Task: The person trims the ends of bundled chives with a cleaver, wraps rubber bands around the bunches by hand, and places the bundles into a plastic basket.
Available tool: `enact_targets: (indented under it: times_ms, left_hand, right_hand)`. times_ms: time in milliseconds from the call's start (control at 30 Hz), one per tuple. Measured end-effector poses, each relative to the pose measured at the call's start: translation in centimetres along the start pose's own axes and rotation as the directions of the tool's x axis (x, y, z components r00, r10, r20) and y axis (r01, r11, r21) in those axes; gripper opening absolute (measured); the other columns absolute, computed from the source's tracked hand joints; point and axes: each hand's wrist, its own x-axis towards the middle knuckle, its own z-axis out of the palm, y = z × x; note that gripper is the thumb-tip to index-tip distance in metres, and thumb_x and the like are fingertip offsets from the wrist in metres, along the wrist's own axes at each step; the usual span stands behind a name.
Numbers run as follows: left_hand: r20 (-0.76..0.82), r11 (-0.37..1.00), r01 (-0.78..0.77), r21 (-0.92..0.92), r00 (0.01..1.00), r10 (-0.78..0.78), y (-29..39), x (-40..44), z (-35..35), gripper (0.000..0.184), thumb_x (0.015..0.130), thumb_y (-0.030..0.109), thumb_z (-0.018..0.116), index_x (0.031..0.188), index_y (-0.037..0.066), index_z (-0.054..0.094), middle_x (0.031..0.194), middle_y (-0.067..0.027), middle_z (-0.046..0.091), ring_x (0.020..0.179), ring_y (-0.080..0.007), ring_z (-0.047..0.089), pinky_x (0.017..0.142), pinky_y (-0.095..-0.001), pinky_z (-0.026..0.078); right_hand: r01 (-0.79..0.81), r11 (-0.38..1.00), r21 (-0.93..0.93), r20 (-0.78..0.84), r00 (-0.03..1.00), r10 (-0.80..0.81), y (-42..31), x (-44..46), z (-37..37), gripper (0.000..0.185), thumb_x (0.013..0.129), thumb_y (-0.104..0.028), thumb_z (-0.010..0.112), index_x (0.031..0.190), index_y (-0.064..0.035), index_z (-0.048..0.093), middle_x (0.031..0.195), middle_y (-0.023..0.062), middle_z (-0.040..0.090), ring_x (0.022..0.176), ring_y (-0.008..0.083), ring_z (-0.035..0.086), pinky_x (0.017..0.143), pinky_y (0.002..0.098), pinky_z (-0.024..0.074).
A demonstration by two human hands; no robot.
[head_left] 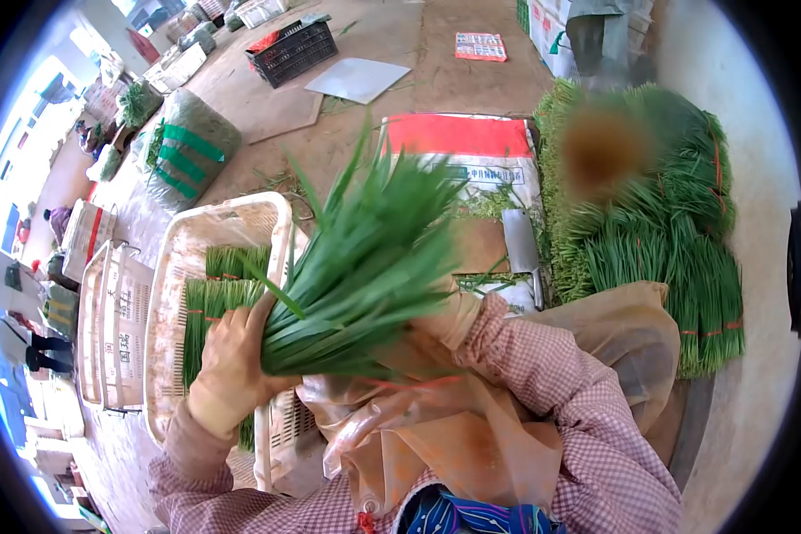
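A large bunch of garlic chives [365, 258] is in front of me above my lap, its long leaves fanned up and blurred. My left hand [233, 363] is closed around the left side of the bunch. At the bunch's right edge is my right hand [449, 319], its fingers hidden by the leaves and blur. Beside my left hand, a white plastic crate [158, 356] holds banded bundles of chives [231, 262]. A cleaver [521, 242] lies to the right of a brown board [481, 246], beyond my right hand.
Stacked chives [667, 254] with red bands line the right wall. A white and red sack [458, 138] lies ahead, with loose leaf scraps on it. Farther off are a black crate [294, 53], a grey sheet [358, 80] and a stuffed sack [187, 151]. Crates [116, 329] stand left.
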Motion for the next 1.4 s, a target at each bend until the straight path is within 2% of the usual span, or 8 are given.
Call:
enact_targets:
  times_ms: [200,333,400,567,667,900,1133,1400]
  left_hand:
    - [-0.041,0.996,0.083,0.018,0.996,-0.082,0.9,0.9,4.2,0.107,0.052,0.032,0.082,0.141,0.002,0.032,0.114,-0.0183,0.054,0.101,-0.0360,0.054,0.090,-0.0470,0.041]
    - [-0.095,0.994,0.096,0.053,0.991,-0.091,1.5,0.3,5.0,0.112,0.052,0.040,0.079,0.144,0.002,0.028,0.127,-0.0204,0.049,0.109,-0.0369,0.051,0.096,-0.0487,0.037]
    - [-0.120,0.989,0.115,0.092,0.987,-0.104,1.8,0.4,5.3,0.107,0.055,0.044,0.076,0.143,0.002,0.032,0.125,-0.0196,0.050,0.109,-0.0369,0.051,0.096,-0.0492,0.036]
    - [-0.083,0.989,0.120,0.091,0.990,-0.112,3.2,1.2,4.7,0.105,0.053,0.034,0.080,0.143,0.007,0.035,0.125,-0.0197,0.050,0.110,-0.0373,0.050,0.098,-0.0523,0.034]
    - [-0.098,0.991,0.127,0.052,0.988,-0.121,3.3,1.1,4.6,0.106,0.050,0.026,0.082,0.143,0.008,0.035,0.125,-0.0196,0.049,0.112,-0.0369,0.050,0.099,-0.0523,0.034]
    - [-0.108,0.992,0.118,0.040,0.988,-0.113,2.4,0.0,4.7,0.104,0.049,0.023,0.082,0.141,0.009,0.038,0.124,-0.0188,0.049,0.111,-0.0369,0.050,0.099,-0.0509,0.034]
    - [-0.133,0.991,0.122,-0.056,0.983,-0.128,2.3,0.8,5.3,0.104,0.048,0.018,0.082,0.142,0.016,0.038,0.123,-0.0152,0.050,0.110,-0.0354,0.051,0.098,-0.0515,0.035]
    - [-0.116,0.995,0.104,-0.008,0.988,-0.104,2.5,1.3,4.7,0.098,0.051,0.020,0.081,0.140,0.013,0.041,0.121,-0.0161,0.051,0.108,-0.0355,0.052,0.096,-0.0491,0.037]
  right_hand:
    - [-0.276,0.693,0.666,-0.076,0.899,0.431,3.4,-0.9,-8.5,0.034,0.093,-0.027,0.053,0.119,-0.0057,0.058,0.107,0.0110,0.065,0.090,0.0205,0.062,0.076,0.0360,0.0506]
    - [-0.343,0.530,-0.776,-0.507,0.839,-0.199,-1.7,-2.1,-16.3,0.030,0.085,0.002,0.055,0.113,-0.0051,0.062,0.070,-0.0002,0.060,0.065,0.0091,0.055,0.059,0.0245,0.0455]
    - [-0.287,0.748,-0.598,-0.679,0.678,-0.283,-7.6,-1.3,-14.7,0.023,0.088,-0.001,0.056,0.111,0.0010,0.062,0.072,-0.0008,0.058,0.066,0.0084,0.051,0.064,0.0217,0.0433]
    - [0.549,0.345,-0.762,0.375,0.807,-0.455,-11.8,-1.0,-2.4,0.047,0.084,-0.007,0.059,0.131,-0.0096,0.051,0.094,0.0113,0.060,0.075,0.0207,0.059,0.063,0.0344,0.0489]
    - [0.432,0.075,-0.899,0.405,0.883,-0.236,-7.3,-0.9,-1.4,0.070,0.079,-0.007,0.058,0.144,-0.0165,0.034,0.103,0.0145,0.057,0.082,0.0265,0.060,0.065,0.0378,0.0490]
    - [-0.336,0.385,-0.859,-0.379,0.925,-0.037,-3.4,-4.9,-14.0,0.028,0.079,-0.001,0.061,0.105,-0.0083,0.068,0.075,0.0152,0.064,0.065,0.0240,0.065,0.061,0.0354,0.0506]
    - [-0.302,0.886,-0.351,-0.701,0.712,-0.036,-12.6,-4.4,-12.2,0.012,0.094,-0.010,0.058,0.100,-0.0028,0.064,0.067,-0.0014,0.057,0.055,0.0030,0.046,0.050,0.0180,0.0361]
    - [0.448,0.407,-0.796,0.174,0.813,-0.556,-12.4,-2.1,-3.1,0.016,0.080,-0.006,0.071,0.094,-0.0067,0.064,0.077,0.0060,0.061,0.064,0.0178,0.058,0.057,0.0296,0.0468]
